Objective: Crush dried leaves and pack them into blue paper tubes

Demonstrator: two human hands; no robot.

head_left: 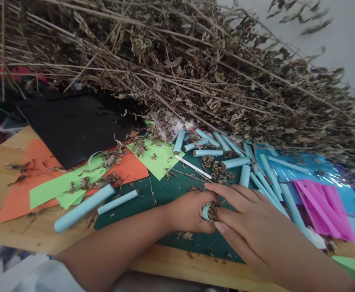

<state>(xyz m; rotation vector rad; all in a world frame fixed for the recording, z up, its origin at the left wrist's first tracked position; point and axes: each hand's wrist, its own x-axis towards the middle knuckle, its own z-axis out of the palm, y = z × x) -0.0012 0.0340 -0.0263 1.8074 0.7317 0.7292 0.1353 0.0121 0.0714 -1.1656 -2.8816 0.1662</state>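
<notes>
My left hand [186,211] is wrapped round a short light-blue paper tube [205,212], whose open end faces right. Dried leaves [211,211] fill that end and stick out a little. My right hand [250,219] reaches in from the right, its thumb and index finger closed at the leaves while another finger stretches over the left hand. Both hands are just above a dark green cutting mat [177,186]. A white thin stick [193,166] rests behind them, near a small heap of crumbled dried leaves [222,172].
Several light-blue tubes [237,162] lie behind and right of my hands, with two more tubes [84,207] at left. A large pile of dried stems [177,69] covers the back. Orange paper [16,198], a black sheet [74,125] and pink strips [326,211] lie around the mat.
</notes>
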